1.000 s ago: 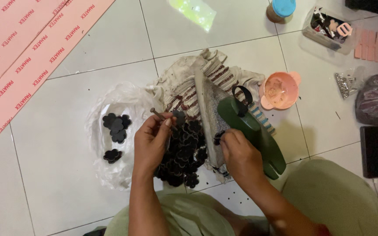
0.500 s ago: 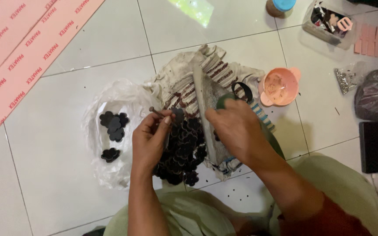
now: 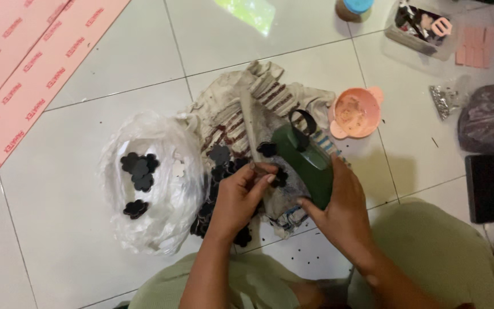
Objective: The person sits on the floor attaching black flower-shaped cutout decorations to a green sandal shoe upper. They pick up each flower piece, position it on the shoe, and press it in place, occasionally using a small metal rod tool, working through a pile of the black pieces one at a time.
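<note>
The right hand [image 3: 341,209] has dropped from above to grip the green bottle [image 3: 307,163].

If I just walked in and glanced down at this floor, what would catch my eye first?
Probably the two hands at the centre: the right hand grips a dark green bottle lying on a stained cloth, while the left hand pinches a small black flower-shaped piece. More black pieces lie on a white plastic bag to the left, and a pink bowl sits just beyond the bottle.

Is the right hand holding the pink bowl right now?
No, the right hand grips the dark green bottle, while the pink bowl sits apart on the floor.
</note>
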Action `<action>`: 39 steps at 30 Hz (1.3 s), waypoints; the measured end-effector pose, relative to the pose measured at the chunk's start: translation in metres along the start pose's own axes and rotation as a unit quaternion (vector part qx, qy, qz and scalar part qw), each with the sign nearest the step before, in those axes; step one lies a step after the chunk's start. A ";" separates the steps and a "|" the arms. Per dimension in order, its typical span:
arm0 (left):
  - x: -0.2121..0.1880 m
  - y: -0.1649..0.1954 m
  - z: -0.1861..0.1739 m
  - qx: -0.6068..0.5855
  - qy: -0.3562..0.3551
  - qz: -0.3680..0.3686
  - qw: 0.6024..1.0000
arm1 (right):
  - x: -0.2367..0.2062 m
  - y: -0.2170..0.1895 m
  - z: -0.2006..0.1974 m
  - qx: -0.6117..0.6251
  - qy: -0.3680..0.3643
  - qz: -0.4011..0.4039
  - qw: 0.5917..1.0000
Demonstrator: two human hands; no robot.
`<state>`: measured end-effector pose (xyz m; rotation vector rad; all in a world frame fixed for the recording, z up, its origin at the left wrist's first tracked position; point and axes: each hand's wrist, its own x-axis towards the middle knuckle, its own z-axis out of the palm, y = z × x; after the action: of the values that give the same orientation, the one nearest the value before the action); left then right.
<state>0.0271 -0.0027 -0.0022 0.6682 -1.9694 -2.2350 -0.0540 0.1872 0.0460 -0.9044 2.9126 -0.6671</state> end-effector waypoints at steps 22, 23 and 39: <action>0.002 -0.007 0.009 0.105 0.049 -0.001 0.993 | -0.010 0.030 0.023 -0.026 0.030 0.051 0.998; 0.002 -0.006 0.010 0.104 0.051 -0.001 0.993 | -0.010 0.030 0.023 -0.027 0.033 0.048 0.998; -0.002 0.008 0.015 0.253 0.013 0.065 0.965 | -0.010 0.034 0.023 -0.026 0.037 0.026 0.999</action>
<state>0.0216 0.0100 0.0074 0.5802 -2.5092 -1.6431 -0.0602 0.2086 0.0100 -0.8236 3.0213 -0.6378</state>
